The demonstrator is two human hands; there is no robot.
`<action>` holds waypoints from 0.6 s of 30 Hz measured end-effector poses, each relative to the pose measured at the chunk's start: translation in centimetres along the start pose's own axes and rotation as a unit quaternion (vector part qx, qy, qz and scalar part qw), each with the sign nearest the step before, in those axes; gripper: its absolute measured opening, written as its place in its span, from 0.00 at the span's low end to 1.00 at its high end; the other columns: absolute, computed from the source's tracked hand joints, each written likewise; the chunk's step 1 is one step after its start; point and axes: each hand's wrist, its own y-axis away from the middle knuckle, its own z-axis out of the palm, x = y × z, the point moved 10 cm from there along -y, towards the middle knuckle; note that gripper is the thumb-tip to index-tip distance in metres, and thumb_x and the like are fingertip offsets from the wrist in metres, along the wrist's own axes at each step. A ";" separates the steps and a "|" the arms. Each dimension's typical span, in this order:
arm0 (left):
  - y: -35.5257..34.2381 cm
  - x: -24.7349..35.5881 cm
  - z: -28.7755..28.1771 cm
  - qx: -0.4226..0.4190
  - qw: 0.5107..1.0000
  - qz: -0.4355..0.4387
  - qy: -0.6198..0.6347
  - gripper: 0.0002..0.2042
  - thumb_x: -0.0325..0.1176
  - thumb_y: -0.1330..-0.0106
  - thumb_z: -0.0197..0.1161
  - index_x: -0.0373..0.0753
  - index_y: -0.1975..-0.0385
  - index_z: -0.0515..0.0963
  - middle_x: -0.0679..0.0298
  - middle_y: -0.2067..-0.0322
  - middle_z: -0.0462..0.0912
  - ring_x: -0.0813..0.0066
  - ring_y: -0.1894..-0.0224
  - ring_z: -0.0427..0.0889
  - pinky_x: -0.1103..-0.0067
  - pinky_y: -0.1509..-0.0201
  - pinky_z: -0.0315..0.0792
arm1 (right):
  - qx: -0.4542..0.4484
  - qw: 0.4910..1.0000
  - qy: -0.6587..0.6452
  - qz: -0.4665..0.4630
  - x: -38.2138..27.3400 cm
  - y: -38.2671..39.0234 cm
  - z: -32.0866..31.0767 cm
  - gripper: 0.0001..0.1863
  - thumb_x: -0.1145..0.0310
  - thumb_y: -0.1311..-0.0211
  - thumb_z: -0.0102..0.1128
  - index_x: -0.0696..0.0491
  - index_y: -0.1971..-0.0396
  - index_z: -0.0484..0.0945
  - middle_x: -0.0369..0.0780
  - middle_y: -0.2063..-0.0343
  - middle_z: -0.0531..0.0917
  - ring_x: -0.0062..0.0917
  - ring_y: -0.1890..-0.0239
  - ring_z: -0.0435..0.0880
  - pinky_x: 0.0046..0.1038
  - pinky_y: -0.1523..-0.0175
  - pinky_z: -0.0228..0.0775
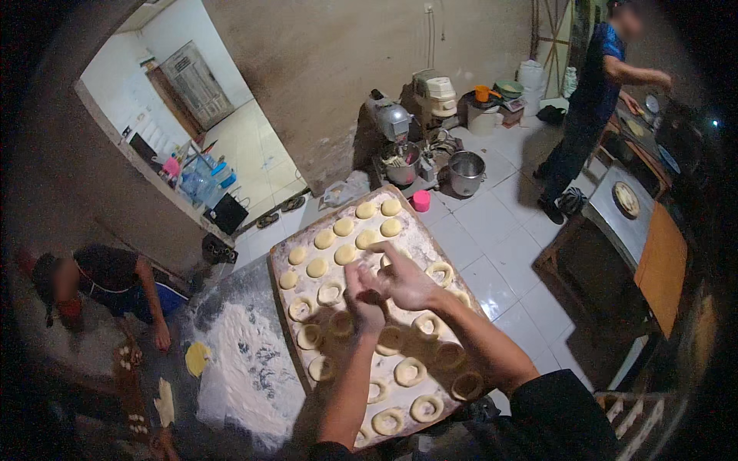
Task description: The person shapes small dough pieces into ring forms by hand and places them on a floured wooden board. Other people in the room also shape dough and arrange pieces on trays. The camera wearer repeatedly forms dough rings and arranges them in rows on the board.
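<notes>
My left hand and my right hand meet above a floured wooden board, fingers pinched together on a small piece of dough that is mostly hidden between them. The board carries several round dough discs at its far end and several dough rings with holes at the near end. Both forearms come up from the lower edge in dark sleeves.
A floured work surface lies left of the board. A person crouches at the left beside dough pieces. Another person stands at the far right by a stove. A stand mixer, a metal pot and a pink cup sit on the tiled floor.
</notes>
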 end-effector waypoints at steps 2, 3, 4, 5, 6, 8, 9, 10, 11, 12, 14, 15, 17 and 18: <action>-2.1 1.5 3.4 -0.023 0.993 0.040 -0.110 0.10 0.32 0.30 0.42 0.35 0.57 0.67 0.54 0.73 0.75 0.59 0.73 0.75 0.70 0.66 0.68 | -0.023 0.877 -0.476 0.066 5.1 -1.2 -1.5 0.28 0.39 0.37 0.38 0.47 0.51 0.63 0.37 0.80 0.72 0.24 0.81 0.76 0.26 0.79 0.71; -2.8 2.2 5.4 -0.032 0.991 0.050 -0.121 0.09 0.31 0.30 0.42 0.35 0.57 0.67 0.51 0.73 0.75 0.55 0.71 0.76 0.68 0.66 0.68 | -0.029 0.706 -0.704 0.075 8.1 -1.4 -2.8 0.29 0.38 0.38 0.39 0.48 0.51 0.63 0.38 0.79 0.73 0.23 0.79 0.76 0.28 0.79 0.72; -3.1 2.6 6.2 -0.027 0.988 0.053 -0.143 0.09 0.31 0.30 0.42 0.36 0.57 0.67 0.48 0.72 0.75 0.50 0.69 0.77 0.66 0.67 0.68 | 0.067 0.858 -0.489 0.142 8.4 -1.7 -4.6 0.30 0.37 0.38 0.38 0.48 0.50 0.63 0.40 0.75 0.73 0.23 0.78 0.77 0.28 0.78 0.72; -4.0 3.2 7.9 -0.047 0.989 0.038 -0.131 0.09 0.33 0.30 0.42 0.37 0.57 0.67 0.45 0.71 0.76 0.45 0.66 0.77 0.63 0.65 0.68 | 0.105 0.969 -0.223 0.010 6.6 -2.7 -6.6 0.29 0.38 0.38 0.38 0.47 0.50 0.63 0.40 0.76 0.72 0.24 0.78 0.77 0.28 0.79 0.71; -4.1 1.8 9.3 -0.120 0.973 -0.090 -0.175 0.10 0.34 0.30 0.42 0.39 0.57 0.67 0.44 0.70 0.76 0.40 0.63 0.76 0.61 0.64 0.68 | 0.072 0.968 -0.237 0.043 7.5 -2.7 -7.0 0.28 0.40 0.37 0.39 0.45 0.48 0.62 0.40 0.76 0.72 0.25 0.77 0.77 0.27 0.79 0.71; -5.7 1.6 9.5 -0.043 0.989 0.054 -0.133 0.10 0.37 0.30 0.42 0.40 0.57 0.66 0.43 0.70 0.76 0.39 0.63 0.75 0.60 0.64 0.68 | -0.010 0.960 -0.262 0.103 8.7 -3.1 -6.3 0.26 0.43 0.36 0.40 0.43 0.44 0.59 0.39 0.75 0.72 0.27 0.77 0.78 0.26 0.78 0.71; -5.7 0.0 9.8 -0.051 0.988 0.029 -0.142 0.10 0.37 0.30 0.42 0.39 0.58 0.66 0.43 0.69 0.76 0.39 0.62 0.75 0.59 0.64 0.67 | 0.018 0.908 -0.400 0.125 9.7 -2.9 -7.6 0.26 0.44 0.35 0.39 0.43 0.43 0.58 0.37 0.80 0.72 0.24 0.81 0.75 0.23 0.77 0.69; -5.8 -0.7 10.4 -0.065 0.987 0.006 -0.150 0.10 0.37 0.30 0.42 0.39 0.58 0.66 0.42 0.68 0.76 0.39 0.62 0.74 0.58 0.64 0.67 | 0.052 0.834 -0.529 0.147 10.3 -3.0 -8.5 0.26 0.45 0.34 0.39 0.44 0.42 0.58 0.34 0.84 0.71 0.21 0.84 0.72 0.21 0.76 0.67; -6.0 -1.4 11.0 -0.078 0.984 -0.018 -0.158 0.10 0.38 0.30 0.42 0.39 0.59 0.66 0.42 0.67 0.76 0.39 0.62 0.74 0.58 0.63 0.67 | 0.016 0.917 -0.372 0.144 9.7 -3.4 -8.6 0.27 0.44 0.34 0.39 0.44 0.42 0.57 0.37 0.78 0.73 0.22 0.77 0.73 0.23 0.69 0.68; -6.3 -1.3 11.5 -0.069 0.988 0.004 -0.140 0.11 0.38 0.30 0.42 0.38 0.59 0.65 0.42 0.65 0.76 0.39 0.61 0.74 0.58 0.63 0.66 | -0.018 0.970 -0.202 0.134 8.8 -3.8 -8.6 0.28 0.42 0.34 0.39 0.44 0.41 0.57 0.39 0.72 0.75 0.23 0.71 0.75 0.26 0.62 0.70; -6.7 -0.8 12.5 -0.056 0.992 0.048 -0.105 0.12 0.39 0.30 0.40 0.37 0.59 0.65 0.42 0.63 0.75 0.41 0.58 0.74 0.57 0.61 0.66 | -0.039 0.969 -0.187 0.159 14.5 -5.0 -6.8 0.33 0.40 0.36 0.41 0.47 0.40 0.56 0.45 0.59 0.74 0.30 0.57 0.75 0.31 0.51 0.67; -7.6 -1.5 13.0 -0.072 0.981 -0.018 -0.178 0.15 0.40 0.30 0.41 0.35 0.53 0.64 0.39 0.59 0.74 0.36 0.57 0.72 0.55 0.55 0.65 | -0.021 0.981 -0.129 0.140 16.5 -5.6 -7.0 0.34 0.41 0.37 0.43 0.49 0.40 0.55 0.47 0.56 0.73 0.32 0.54 0.74 0.33 0.48 0.65; -9.7 -6.6 12.6 -0.046 0.952 -0.083 -0.291 0.19 0.41 0.31 0.43 0.35 0.48 0.62 0.35 0.55 0.71 0.34 0.54 0.70 0.53 0.49 0.61 | 0.014 0.992 0.001 0.122 18.5 -6.3 -7.7 0.36 0.44 0.39 0.48 0.51 0.39 0.53 0.52 0.52 0.71 0.39 0.50 0.73 0.36 0.45 0.64; -9.9 -8.9 12.5 -0.041 0.931 -0.120 -0.344 0.21 0.42 0.31 0.44 0.34 0.45 0.61 0.32 0.53 0.69 0.32 0.52 0.69 0.51 0.46 0.59 | 0.035 0.988 0.074 0.132 19.5 -6.1 -8.5 0.37 0.46 0.40 0.50 0.51 0.38 0.52 0.55 0.51 0.71 0.43 0.49 0.73 0.38 0.45 0.63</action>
